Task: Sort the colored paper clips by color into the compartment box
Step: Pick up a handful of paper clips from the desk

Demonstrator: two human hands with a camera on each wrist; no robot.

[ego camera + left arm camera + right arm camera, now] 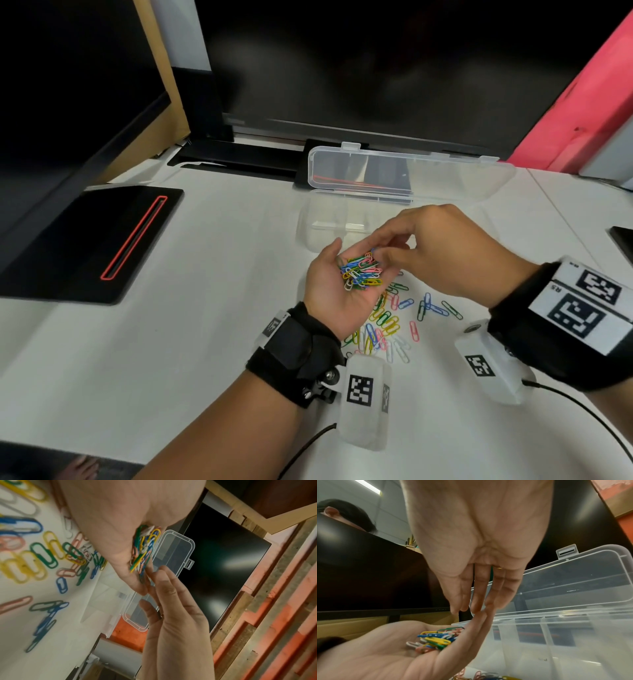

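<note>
My left hand lies palm up above the table, fingers nearly straight, carrying a heap of mixed coloured paper clips. My right hand reaches over it from the right, its straight fingertips touching the left fingertips at the heap's far edge. I see no clip pinched. More clips lie scattered on the white table under both hands. The clear compartment box stands just behind, lid open, its visible compartments bare.
A dark monitor stands behind the box. A black pad with a red-outlined slot lies at the left and a red panel at the right. Cables trail near the table's front edge. Another person's head shows behind the monitor.
</note>
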